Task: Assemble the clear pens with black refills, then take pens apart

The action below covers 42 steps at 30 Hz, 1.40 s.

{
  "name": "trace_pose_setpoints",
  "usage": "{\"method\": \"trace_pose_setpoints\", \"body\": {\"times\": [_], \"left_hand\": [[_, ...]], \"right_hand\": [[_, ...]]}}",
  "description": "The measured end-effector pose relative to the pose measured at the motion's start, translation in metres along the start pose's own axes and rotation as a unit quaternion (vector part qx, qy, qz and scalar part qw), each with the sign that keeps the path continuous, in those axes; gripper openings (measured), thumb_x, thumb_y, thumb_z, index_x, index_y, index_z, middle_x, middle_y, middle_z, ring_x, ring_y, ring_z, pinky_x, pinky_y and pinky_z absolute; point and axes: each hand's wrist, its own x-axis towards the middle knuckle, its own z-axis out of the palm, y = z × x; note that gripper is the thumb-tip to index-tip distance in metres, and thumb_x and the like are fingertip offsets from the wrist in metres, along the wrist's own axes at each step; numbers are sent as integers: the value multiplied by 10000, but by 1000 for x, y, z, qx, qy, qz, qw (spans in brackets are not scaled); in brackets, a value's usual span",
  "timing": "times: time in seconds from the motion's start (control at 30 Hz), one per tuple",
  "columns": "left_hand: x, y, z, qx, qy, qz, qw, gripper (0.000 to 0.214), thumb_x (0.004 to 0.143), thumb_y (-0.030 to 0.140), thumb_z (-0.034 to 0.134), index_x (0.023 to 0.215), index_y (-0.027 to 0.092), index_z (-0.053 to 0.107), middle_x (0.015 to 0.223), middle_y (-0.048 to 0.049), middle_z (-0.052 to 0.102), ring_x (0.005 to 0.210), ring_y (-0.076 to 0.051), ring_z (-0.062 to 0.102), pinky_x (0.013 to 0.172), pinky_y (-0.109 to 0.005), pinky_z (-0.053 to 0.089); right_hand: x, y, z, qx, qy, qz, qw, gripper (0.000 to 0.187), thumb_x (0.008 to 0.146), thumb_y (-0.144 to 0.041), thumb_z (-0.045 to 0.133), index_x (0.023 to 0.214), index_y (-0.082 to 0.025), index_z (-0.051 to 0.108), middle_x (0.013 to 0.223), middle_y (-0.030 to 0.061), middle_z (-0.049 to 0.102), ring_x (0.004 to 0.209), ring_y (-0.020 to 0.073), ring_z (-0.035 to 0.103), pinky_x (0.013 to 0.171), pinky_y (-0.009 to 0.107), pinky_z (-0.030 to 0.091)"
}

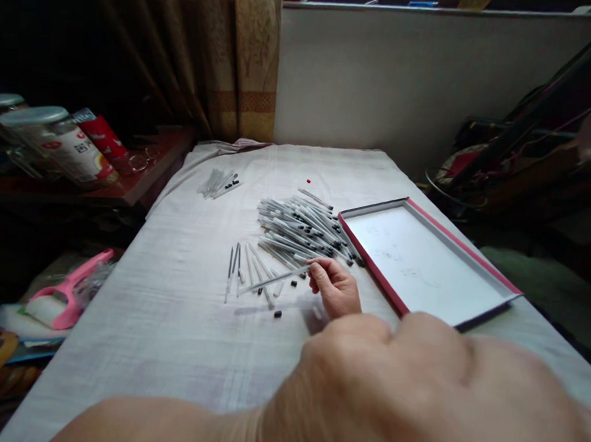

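My right hand (338, 292) pinches the right end of a slim translucent pen barrel (274, 281) between thumb and fingertips. The barrel slants left over several loose pen parts (253, 262), among them dark refills (233, 262). Just beyond the hand lies a large pile of clear pens with black ends (300, 228). Small black caps (278, 314) lie on the cloth below the barrel. My left hand (390, 380) looms large and blurred close to the camera, reaching across from the lower left; its fingers are hidden, so whether it holds anything does not show.
An open shallow box lid with red sides (375, 269) rests right of the pile. A smaller bunch of clear tubes (216, 183) lies at the far left, and a red bit (308, 181) farther back. Pink scissors (74, 287) and jars (60, 143) stand off the table's left side.
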Motion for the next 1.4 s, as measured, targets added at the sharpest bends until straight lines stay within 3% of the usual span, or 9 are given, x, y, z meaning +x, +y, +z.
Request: {"method": "trace_pose_setpoints", "body": {"times": [0.07,0.13,0.33,0.47,0.67,0.87,1.07,1.3,1.4], "left_hand": [[16,-23,-16,-1,-25,24,999,281,969,212,382,993,302,647,1029,-27,705,1020,-188,663,802,-359,590],[16,-54,-13,10,-10,-42,999,276,961,160,402,1095,253,625,1117,-39,691,1019,-191,653,871,-353,567],[-51,-115,53,-3,17,-204,979,331,883,383,608,1148,189,573,1070,-83,714,928,-244,685,789,-356,542],[-74,-119,68,-25,66,-274,959,202,955,395,476,1029,236,575,847,-10,734,702,-180,693,606,-266,484],[-79,-134,76,-51,107,-261,958,276,975,408,419,892,223,607,727,3,690,654,-162,660,603,-251,450],[-84,-142,80,-40,114,-249,961,335,985,421,388,891,206,627,757,-11,693,687,-158,662,632,-251,457],[-85,-141,82,-36,111,-246,962,320,984,414,404,902,199,627,774,-12,692,697,-158,664,640,-251,455],[-86,-143,82,-46,101,-253,961,331,987,406,386,896,201,630,762,-11,691,684,-159,658,636,-253,453],[-86,-144,83,-49,100,-251,962,320,984,400,396,898,200,631,770,-13,691,693,-160,657,645,-253,453]], "right_hand": [[1,-2,0,16,9,3,1000,265,780,-503,640,814,-240,638,607,10,570,529,173,497,474,318,415],[1,-4,0,42,14,3,999,255,763,-490,664,765,-237,635,607,8,576,535,158,494,483,298,417],[-1,-10,4,120,7,23,993,307,712,-480,725,694,-186,640,515,-44,507,449,85,422,430,218,354],[-3,-8,9,118,2,45,992,285,691,-453,742,695,-178,669,530,-30,550,458,85,445,429,214,356],[-2,-3,7,85,-15,43,995,236,686,-390,735,810,-189,748,578,-10,597,510,101,482,466,226,382],[-1,1,8,35,-42,29,998,255,727,-403,686,867,-193,728,649,-10,596,556,107,493,483,223,389],[0,4,7,-19,-22,28,999,232,717,-399,687,663,-180,634,574,-27,553,540,104,477,525,237,395],[2,3,7,35,-54,35,997,248,686,-342,693,884,-193,709,714,-3,643,620,121,547,585,248,447],[2,3,7,22,-46,47,998,221,701,-382,694,799,-185,685,678,-1,634,569,112,524,537,241,435]]}}
